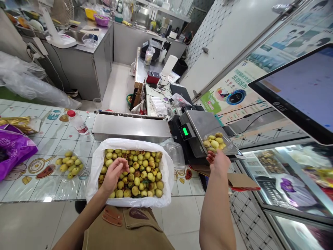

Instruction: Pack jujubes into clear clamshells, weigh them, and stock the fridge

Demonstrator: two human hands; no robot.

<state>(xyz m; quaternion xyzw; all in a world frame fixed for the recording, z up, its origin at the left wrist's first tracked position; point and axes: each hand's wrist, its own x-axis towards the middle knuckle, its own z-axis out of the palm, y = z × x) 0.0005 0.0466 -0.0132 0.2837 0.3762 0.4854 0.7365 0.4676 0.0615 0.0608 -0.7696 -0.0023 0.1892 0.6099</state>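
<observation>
"Checking your left hand (113, 174) first: what does it have?"

"It's curled, about half closed, just above the small yellow-green fruit (136, 175) heaped in the box lined with a white plastic bag (95, 173). From your head camera, you can't tell whether a fruit sits inside those fingers."

"And your right hand (218, 164)?"

"Open, fingers spread, nothing held, right at the front edge of the clear plastic tray (214, 143) on the steel platter of your digital scale (200, 121). Its green display (185, 131) is lit, though you can't read the figures."

"Which way does that tray point?"

"Its long axis runs roughly left to right across your view, and it looks slightly tilted on the platter. It's loaded with more of the fruit. A second filled tray (69, 166) rests on the counter (52, 146) left of the box, and a clear tray (174, 155) that looks empty stands just to its right."

"Anything crowding your hands?"

"Only the bag's rim by your left wrist. Your right fingertips are right at the tray."
</observation>
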